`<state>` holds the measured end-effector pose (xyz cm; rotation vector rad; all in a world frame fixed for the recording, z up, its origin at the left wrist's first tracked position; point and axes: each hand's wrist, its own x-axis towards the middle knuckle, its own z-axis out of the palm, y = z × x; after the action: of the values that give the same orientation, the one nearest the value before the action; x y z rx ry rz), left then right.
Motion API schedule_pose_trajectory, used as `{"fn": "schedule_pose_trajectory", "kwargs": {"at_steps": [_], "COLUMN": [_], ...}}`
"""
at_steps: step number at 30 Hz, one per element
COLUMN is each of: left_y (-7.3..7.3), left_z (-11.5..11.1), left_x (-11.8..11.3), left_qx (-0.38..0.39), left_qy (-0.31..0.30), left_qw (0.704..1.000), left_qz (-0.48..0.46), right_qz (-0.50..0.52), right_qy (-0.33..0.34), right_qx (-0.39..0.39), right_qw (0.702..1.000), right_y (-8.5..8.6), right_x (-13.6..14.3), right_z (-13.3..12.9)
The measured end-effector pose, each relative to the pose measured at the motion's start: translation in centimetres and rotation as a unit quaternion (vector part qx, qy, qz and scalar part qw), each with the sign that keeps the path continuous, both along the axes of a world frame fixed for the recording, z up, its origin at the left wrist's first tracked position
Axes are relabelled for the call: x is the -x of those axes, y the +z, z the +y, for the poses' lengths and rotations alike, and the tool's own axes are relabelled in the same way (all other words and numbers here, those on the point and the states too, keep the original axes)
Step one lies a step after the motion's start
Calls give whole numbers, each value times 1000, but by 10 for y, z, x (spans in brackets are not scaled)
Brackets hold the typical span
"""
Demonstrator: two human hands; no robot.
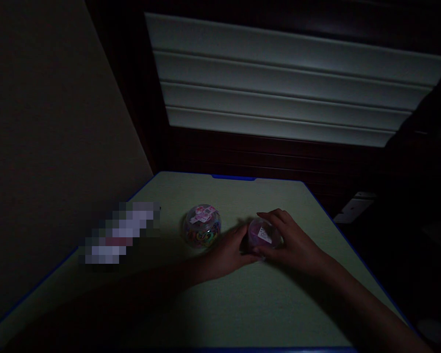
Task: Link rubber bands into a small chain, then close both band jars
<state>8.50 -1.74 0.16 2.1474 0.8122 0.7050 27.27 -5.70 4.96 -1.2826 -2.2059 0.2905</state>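
A small round clear container point(257, 234) with purplish contents and a white printed label is between my hands, right of the table's middle. My right hand point(287, 240) curves round its right side, fingers at the far edge and thumb at the near edge. From the left, my left hand point(230, 252) closes on its lower left side. Left of my hands stands a round clear jar point(202, 225) full of small colourful loops, with pink and white stickers on its lid; neither hand holds it.
The light table point(220, 314) has blue edging. At its left lies a pixelated white and red item point(121, 234). A wall rises on the left, and a dark-framed slatted panel point(272, 88) stands behind. A white object point(354, 208) is beyond the right edge.
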Motion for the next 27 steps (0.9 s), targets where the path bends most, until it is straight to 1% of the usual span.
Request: {"fn": "schedule_pose_trajectory", "kwargs": {"at_steps": [3, 7, 9, 13, 16, 19, 23, 27], "left_y": [0, 1, 1, 2, 1, 0, 0, -1], "left_z": [0, 1, 1, 1, 1, 2, 2, 1], "left_x": [0, 0, 0, 0, 0, 0, -1, -1], "left_qx": [11, 16, 15, 19, 21, 21, 18, 5], "left_qy": [-12, -18, -15, -17, -14, -21, -23, -9], "left_qw": [1000, 1000, 1000, 1000, 1000, 999, 999, 1000], "left_qz": [-7, -16, -12, -13, -13, -22, -34, -28], "right_qz": [-36, -85, -95, -96, -91, -75, -25, 14], "right_qy": [-56, -125, -140, -143, -127, -92, -23, 45], "right_qx": [-24, -49, -62, -80, -62, -38, 8, 62], "right_qw": [998, 987, 984, 982, 986, 992, 999, 997], "right_y": [-3, -6, -6, -7, -8, -6, 0, 4], "right_x": [7, 17, 20, 20, 17, 11, 1, -9], "right_z": [1, 0, -1, -1, -1, -2, -6, -7]}}
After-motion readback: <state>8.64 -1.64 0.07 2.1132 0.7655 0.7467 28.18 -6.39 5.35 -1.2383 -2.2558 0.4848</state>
